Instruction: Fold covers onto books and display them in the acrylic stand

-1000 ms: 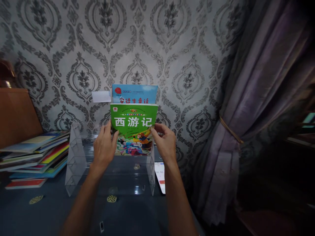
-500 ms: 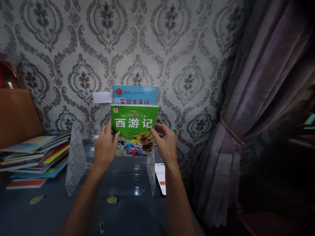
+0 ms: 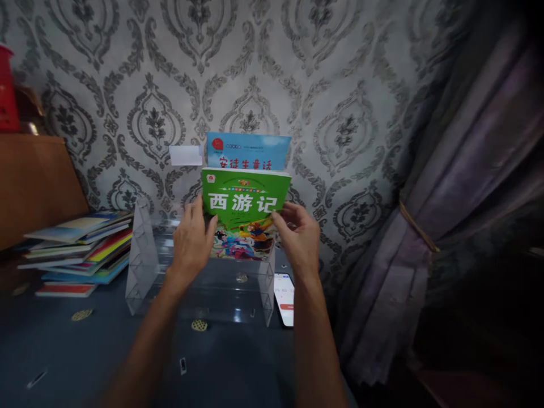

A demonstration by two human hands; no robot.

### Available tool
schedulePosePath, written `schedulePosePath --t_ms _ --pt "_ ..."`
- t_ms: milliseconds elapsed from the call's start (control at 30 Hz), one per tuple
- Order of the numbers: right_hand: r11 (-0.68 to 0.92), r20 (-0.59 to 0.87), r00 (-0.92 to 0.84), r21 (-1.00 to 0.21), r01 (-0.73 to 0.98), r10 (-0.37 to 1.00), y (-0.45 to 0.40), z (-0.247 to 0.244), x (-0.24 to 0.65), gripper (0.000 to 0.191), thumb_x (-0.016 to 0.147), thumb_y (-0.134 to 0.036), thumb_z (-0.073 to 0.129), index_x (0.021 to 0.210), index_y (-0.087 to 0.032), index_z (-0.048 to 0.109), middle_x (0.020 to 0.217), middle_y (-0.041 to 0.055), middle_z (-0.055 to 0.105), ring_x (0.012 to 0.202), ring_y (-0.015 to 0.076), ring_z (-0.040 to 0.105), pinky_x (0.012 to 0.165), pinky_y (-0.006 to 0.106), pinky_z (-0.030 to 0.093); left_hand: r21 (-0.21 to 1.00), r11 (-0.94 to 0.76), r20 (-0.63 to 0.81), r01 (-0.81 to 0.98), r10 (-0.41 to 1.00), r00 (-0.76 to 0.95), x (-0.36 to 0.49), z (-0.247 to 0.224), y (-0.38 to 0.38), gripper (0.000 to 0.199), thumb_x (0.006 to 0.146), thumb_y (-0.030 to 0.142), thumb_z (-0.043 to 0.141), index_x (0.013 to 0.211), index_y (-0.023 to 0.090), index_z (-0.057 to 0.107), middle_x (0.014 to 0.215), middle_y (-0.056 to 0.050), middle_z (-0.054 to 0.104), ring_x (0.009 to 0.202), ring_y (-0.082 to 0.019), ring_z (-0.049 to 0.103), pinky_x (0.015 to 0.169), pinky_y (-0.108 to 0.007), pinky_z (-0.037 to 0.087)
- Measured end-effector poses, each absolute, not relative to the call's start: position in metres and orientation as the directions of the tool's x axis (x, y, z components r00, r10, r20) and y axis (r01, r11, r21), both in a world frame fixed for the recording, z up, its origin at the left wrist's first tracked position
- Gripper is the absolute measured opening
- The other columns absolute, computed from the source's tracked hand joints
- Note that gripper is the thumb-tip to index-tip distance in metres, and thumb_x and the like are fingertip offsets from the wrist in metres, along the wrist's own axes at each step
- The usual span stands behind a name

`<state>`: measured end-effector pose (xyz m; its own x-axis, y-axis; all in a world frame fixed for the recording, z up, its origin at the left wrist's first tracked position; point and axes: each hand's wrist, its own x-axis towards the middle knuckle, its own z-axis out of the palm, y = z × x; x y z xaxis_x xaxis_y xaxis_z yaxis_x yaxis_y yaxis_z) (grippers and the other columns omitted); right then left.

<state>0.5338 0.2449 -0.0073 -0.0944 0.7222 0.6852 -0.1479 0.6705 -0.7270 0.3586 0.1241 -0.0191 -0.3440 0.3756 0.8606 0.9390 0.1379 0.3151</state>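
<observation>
A green book point(image 3: 244, 212) with white characters and colourful cartoon figures on its cover is upright between my two hands. My left hand point(image 3: 193, 241) grips its left edge, thumb on the front. On the right edge my right hand point(image 3: 300, 235) has its thumb on the cover and its fingers behind. The book is at the clear tiered acrylic rack point(image 3: 142, 260); whether its lower edge rests on a tier I cannot tell. Behind it, a blue book point(image 3: 250, 150) with red characters stands upright, its lower part hidden.
A pile of books point(image 3: 85, 249) lies left of the rack, by a brown wooden box point(image 3: 40, 187) with a red container point(image 3: 6, 90). A phone point(image 3: 284, 297) stands right of the rack. A white paper point(image 3: 186, 155) is behind. A purple curtain point(image 3: 395, 272) hangs at right.
The camera view has shifted, so everything sits a little further right and higher. Both hands keep their hold on the green book, which stays in front of the blue one.
</observation>
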Motion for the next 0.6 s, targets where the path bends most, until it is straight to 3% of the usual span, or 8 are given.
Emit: schedulePosePath --t_ms 133,333,467,600 --pt "0.711 0.717 0.018 -0.689 -0.139 0.697 0.243 -0.004 0.535 0.047 0.073 -0.041 0.076 0.113 -0.018 0.069 0.096 0.0085 0.077 0.086 0.023 0.074 0.076 0.039 0.058 0.295 0.126 0.881 0.947 0.348 -0.321 0.362 -0.014 0.117 0.05 0.1 0.029 0.05 0.147 0.017 0.04 0.126 -0.014 0.062 0.114 -0.027 0.063 0.097 -0.045 0.054" --pt "0.812 0.765 0.271 -0.561 -0.165 0.584 0.223 0.011 0.542 0.033 0.07 -0.029 0.079 0.1 -0.015 0.077 0.091 0.0101 0.078 0.084 0.0223 0.074 0.073 0.037 0.058 0.236 0.136 0.932 0.962 0.25 -0.264 0.348 -0.004 0.092 0.043 0.103 0.032 0.046 0.143 0.018 0.042 0.122 -0.012 0.064 0.115 -0.025 0.061 0.102 -0.045 0.05" --pt "0.85 0.763 0.376 -0.492 -0.19 0.526 0.203 0.022 0.547 0.021 0.072 -0.024 0.079 0.092 -0.017 0.08 0.088 0.0091 0.078 0.079 0.0217 0.073 0.077 0.041 0.058 0.231 0.269 0.939 0.935 0.189 -0.286 0.298 -0.007 0.062 0.039 0.101 0.033 0.045 0.136 0.015 0.049 0.12 -0.013 0.064 0.118 -0.028 0.059 0.107 -0.049 0.045" --pt "0.863 0.746 0.433 -0.441 -0.249 0.506 0.19 0.03 0.553 0.014 0.072 -0.02 0.076 0.085 -0.021 0.081 0.079 0.006 0.075 0.071 0.0208 0.07 0.07 0.041 0.055 0.292 0.548 0.871 0.784 0.186 -0.455 0.221 -0.022 0.021 0.04 0.098 0.03 0.044 0.134 0.014 0.053 0.133 -0.018 0.06 0.131 -0.034 0.051 0.114 -0.052 0.039"
